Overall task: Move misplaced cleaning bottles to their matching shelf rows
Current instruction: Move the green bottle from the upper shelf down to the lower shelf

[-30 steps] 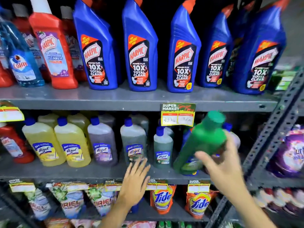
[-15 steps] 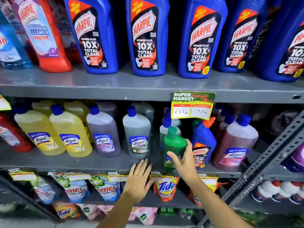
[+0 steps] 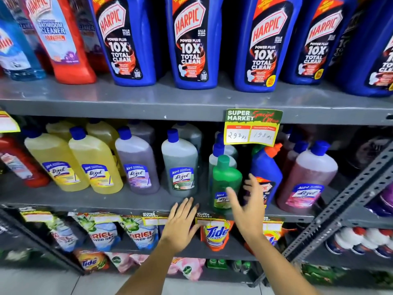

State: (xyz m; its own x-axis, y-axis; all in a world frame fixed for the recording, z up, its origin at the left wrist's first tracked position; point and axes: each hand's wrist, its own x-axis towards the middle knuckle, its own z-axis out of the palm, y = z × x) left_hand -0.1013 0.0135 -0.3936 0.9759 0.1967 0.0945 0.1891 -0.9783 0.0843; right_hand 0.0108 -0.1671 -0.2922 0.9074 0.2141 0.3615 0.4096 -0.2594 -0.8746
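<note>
Fingers (image 3: 251, 188) of right hand (image 3: 246, 211) half-hide small Harpic bottle (image 3: 265, 167).

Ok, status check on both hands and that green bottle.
Left hand open, at shelf edge. Right hand open, off the green bottle. Bottle upright on Lizol row; small blue Harpic beside it, misplaced.

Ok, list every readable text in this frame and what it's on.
"HARPIC POWER PLUS 10X TOTAL CLEAN": blue bottles, top shelf.
"BATHROOM CLEANER": red bottle.
"Lizol": yellow bottle and its row.
"SUPER MARKET", "297", "198": price tag.
"Tide": orange pouch.
"ARIEL POWER GEL": pouch.
Small print: unreadable.
</note>
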